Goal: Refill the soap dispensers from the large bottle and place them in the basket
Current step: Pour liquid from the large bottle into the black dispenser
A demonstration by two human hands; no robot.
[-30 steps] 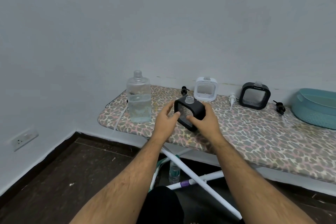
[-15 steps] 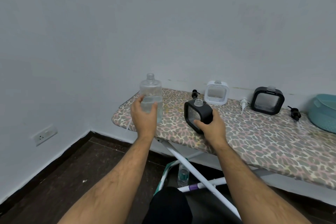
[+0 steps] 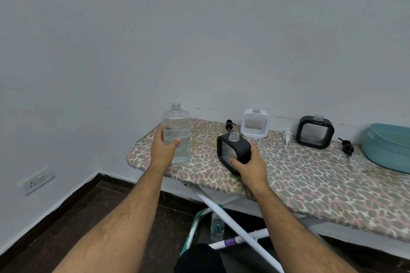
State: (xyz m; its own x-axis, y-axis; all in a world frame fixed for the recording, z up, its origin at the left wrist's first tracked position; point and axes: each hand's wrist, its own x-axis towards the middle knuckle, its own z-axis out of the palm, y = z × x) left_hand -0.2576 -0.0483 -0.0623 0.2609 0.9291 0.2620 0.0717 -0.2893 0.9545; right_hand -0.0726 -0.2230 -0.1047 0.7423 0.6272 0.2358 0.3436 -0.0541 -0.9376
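A large clear bottle [image 3: 177,131], uncapped and about half full of clear liquid, stands at the left end of the leopard-print ironing board [image 3: 310,179]. My left hand [image 3: 164,150] grips its lower half. My right hand [image 3: 248,164] holds a black square dispenser [image 3: 235,147] with an open clear neck, tilted on the board. A white dispenser [image 3: 255,125] and a second black dispenser [image 3: 315,132] stand uncapped by the wall. The teal basket [image 3: 388,150] sits at the far right.
Three loose pump heads lie on the board: a black one [image 3: 229,124] near the white dispenser, a white one [image 3: 287,137], and a black one [image 3: 346,146] beside the basket. Under the board are white legs and a small bottle [image 3: 217,228]. A wall socket [image 3: 36,180] is at the left.
My left hand left the black dispenser, reached left and closed around the large bottle. My right hand kept hold of the dispenser. My view shifted left.
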